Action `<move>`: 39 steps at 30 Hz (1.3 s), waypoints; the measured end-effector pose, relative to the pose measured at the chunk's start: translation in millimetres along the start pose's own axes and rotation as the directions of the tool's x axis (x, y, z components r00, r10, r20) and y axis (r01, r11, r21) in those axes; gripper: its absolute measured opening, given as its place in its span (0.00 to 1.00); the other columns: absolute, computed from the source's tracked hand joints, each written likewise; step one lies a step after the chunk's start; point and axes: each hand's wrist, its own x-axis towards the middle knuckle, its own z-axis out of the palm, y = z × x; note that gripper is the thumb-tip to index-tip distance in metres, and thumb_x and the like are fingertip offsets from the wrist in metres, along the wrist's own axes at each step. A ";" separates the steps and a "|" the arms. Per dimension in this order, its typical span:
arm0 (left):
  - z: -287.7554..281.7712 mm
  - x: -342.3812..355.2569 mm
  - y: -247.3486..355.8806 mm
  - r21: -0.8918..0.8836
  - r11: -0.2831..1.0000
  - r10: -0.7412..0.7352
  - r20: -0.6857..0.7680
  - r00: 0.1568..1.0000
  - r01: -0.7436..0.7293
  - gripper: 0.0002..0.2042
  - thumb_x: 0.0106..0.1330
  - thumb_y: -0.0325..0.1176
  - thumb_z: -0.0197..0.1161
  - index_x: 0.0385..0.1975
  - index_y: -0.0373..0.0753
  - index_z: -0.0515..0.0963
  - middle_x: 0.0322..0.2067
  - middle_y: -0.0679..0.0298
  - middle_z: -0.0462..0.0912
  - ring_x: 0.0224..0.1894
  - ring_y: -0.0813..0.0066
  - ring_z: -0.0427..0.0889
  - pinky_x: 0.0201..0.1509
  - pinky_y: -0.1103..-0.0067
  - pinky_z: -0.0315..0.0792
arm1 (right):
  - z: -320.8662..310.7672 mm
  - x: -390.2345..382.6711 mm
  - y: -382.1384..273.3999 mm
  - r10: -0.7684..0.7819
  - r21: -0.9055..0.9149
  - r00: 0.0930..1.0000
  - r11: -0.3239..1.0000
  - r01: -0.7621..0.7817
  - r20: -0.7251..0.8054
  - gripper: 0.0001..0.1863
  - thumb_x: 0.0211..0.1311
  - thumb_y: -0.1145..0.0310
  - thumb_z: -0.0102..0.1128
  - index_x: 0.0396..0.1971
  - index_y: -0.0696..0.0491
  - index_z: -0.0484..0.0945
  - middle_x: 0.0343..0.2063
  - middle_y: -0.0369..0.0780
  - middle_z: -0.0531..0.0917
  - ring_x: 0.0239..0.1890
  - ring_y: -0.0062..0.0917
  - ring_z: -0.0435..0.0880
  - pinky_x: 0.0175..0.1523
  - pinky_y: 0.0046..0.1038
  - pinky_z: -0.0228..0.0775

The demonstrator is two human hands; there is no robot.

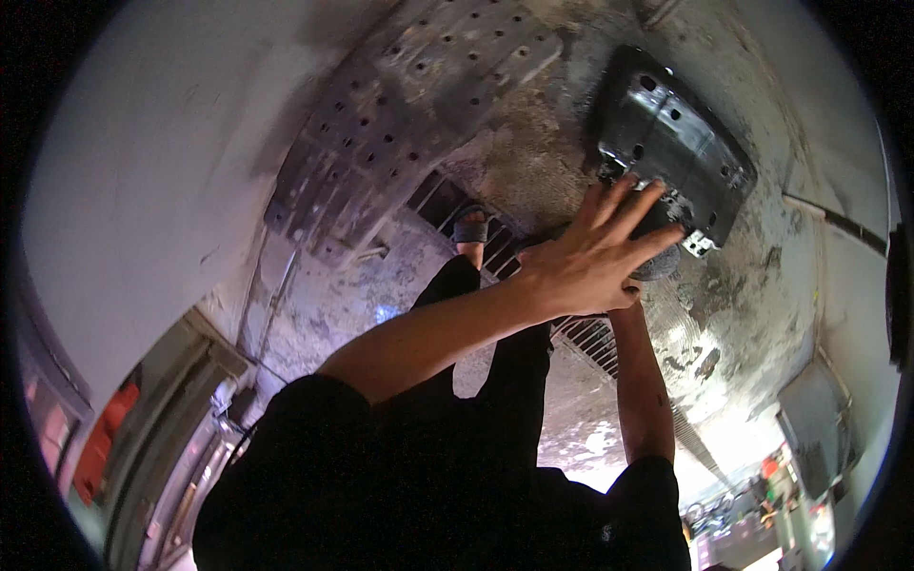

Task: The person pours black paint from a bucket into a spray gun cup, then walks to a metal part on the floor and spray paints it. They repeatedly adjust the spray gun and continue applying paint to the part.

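My left hand (586, 266) reaches across the middle with spread fingers, their tips at or over the lower edge of a glossy black plate (695, 133) with holes; I cannot tell if they touch it. My right hand (625, 297) is mostly hidden beneath the left, curled at a dark, rounded object (654, 265) just below the plate; what exactly it grips is unclear. A small silvery perforated piece (698, 244) shows at the plate's lower corner.
Large dull perforated plates (381, 133) lie at upper left. Floor grates (586, 347) run under me, near my sandalled foot (470, 228). A pale wall (143, 171) bounds the left. A pipe (838, 219) runs at right, with a grey panel (814, 428) below and clutter beyond.
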 end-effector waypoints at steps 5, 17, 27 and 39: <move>-14.6 -23.8 -3.7 0.056 0.998 -0.021 0.052 0.998 0.018 0.44 0.43 0.40 0.81 0.66 0.51 0.67 0.66 0.47 0.57 0.67 0.42 0.59 0.65 0.46 0.63 | 19.3 -5.1 -29.6 -0.077 0.101 0.995 0.992 0.071 0.064 0.23 0.69 0.58 0.52 0.61 0.50 0.72 0.57 0.47 0.77 0.58 0.46 0.75 0.63 0.44 0.66; -20.0 -127.6 -6.3 0.103 0.989 -0.090 -0.169 0.981 0.108 0.44 0.38 0.38 0.83 0.61 0.49 0.69 0.63 0.55 0.66 0.65 0.49 0.65 0.66 0.55 0.68 | 78.7 -41.5 -77.0 -0.156 0.371 0.967 0.926 0.071 0.203 0.24 0.71 0.55 0.48 0.63 0.48 0.69 0.59 0.44 0.75 0.60 0.42 0.74 0.65 0.42 0.66; -16.5 -246.5 25.8 0.077 0.967 -0.218 -0.253 0.943 0.245 0.41 0.36 0.38 0.81 0.57 0.46 0.72 0.59 0.55 0.70 0.64 0.47 0.67 0.65 0.58 0.68 | 113.2 -124.9 -124.6 -0.088 0.659 0.934 0.731 -0.176 0.347 0.25 0.72 0.53 0.45 0.64 0.47 0.66 0.60 0.42 0.74 0.62 0.40 0.73 0.66 0.41 0.66; -27.0 -395.3 24.1 0.009 0.940 -0.321 -0.309 0.895 0.340 0.41 0.34 0.36 0.81 0.56 0.45 0.72 0.61 0.54 0.69 0.63 0.46 0.67 0.65 0.57 0.66 | 168.9 -231.7 -202.7 -0.046 0.768 0.819 -0.323 -0.554 0.572 0.26 0.74 0.50 0.41 0.66 0.45 0.64 0.62 0.40 0.73 0.64 0.36 0.72 0.68 0.39 0.65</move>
